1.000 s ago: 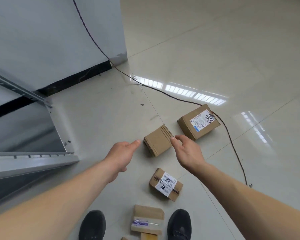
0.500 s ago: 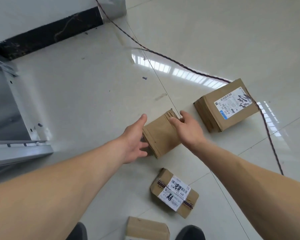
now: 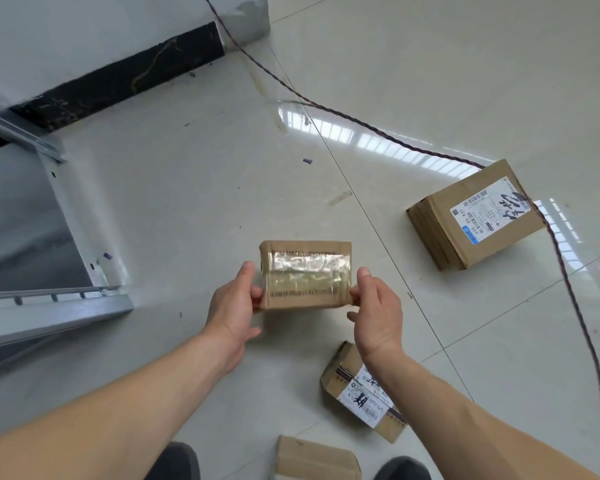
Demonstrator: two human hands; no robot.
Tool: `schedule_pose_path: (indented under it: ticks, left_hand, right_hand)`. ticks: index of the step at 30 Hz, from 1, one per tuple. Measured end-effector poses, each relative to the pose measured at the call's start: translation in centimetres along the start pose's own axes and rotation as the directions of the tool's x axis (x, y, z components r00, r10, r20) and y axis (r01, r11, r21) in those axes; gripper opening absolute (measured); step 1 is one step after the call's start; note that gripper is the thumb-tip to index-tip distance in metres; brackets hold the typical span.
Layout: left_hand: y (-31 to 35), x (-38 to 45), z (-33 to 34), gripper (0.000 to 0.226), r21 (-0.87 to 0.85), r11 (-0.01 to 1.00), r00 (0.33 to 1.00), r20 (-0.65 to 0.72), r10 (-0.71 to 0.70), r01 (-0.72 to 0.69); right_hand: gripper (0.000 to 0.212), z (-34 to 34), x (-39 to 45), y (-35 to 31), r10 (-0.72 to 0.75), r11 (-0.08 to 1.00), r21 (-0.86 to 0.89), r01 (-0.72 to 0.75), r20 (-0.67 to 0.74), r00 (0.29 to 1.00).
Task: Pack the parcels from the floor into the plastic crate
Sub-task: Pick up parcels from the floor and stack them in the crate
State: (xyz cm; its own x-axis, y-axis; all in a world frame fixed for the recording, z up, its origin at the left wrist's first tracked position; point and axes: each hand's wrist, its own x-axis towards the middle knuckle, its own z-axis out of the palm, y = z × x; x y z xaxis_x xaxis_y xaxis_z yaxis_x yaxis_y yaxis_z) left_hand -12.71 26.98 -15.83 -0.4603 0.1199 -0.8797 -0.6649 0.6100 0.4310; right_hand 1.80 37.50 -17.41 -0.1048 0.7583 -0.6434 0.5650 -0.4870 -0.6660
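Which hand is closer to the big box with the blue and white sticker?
Right. The right hand grips the taped parcel on the side facing the big box; the left hand holds the parcel's far side, farther away.

brown parcel (image 3: 305,275), glossy tape, pale floor (image 3: 430,81), dark cord (image 3: 361,123)

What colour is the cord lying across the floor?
Dark reddish-brown, with a twisted look: the cord, seen from the head camera.
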Motion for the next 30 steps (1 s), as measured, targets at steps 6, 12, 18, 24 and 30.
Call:
schedule_pose_path:
  ticks: [6, 12, 18, 24, 30]
  left_hand:
    - [-0.2, 1.7, -1.2, 0.063, 0.108, 0.991, 0.996, -0.031, -0.078, 0.081]
    - [1.7, 1.8, -0.5, 0.058, 0.089, 0.993, 0.979, 0.184, -0.086, 0.071]
    - [-0.2, 2.7, -2.8, 0.079, 0.069, 0.986, 0.984, 0.079, -0.158, 0.152]
    - [-1.5, 2.5, -3.4, 0.078, 0.026, 0.986, 0.968, 0.185, -0.168, 0.166]
    - [-1.0, 0.7, -4.0, 0.065, 0.035, 0.992, 0.956, 0.267, -0.124, 0.119]
  right_hand:
    - [0.047, 0.2, 0.2, 1.6, 0.095, 0.984, -0.153, -0.086, 0.047, 0.994]
    - [0.053, 1.5, 1.0, 0.6, 0.038, 0.999, 0.004, -0.041, 0.281, 0.959]
    - [0.046, 2.1, -0.6, 1.3, 0.128, 0.991, 0.007, -0.13, 0.147, 0.981]
    - [0.062, 3.4, -1.6, 2.6, 0.181, 0.983, -0.049, -0.174, 0.238, 0.954]
    - [0.071, 3.6, -3.1, 0.6, 0.146, 0.989, -0.005, -0.15, 0.276, 0.95]
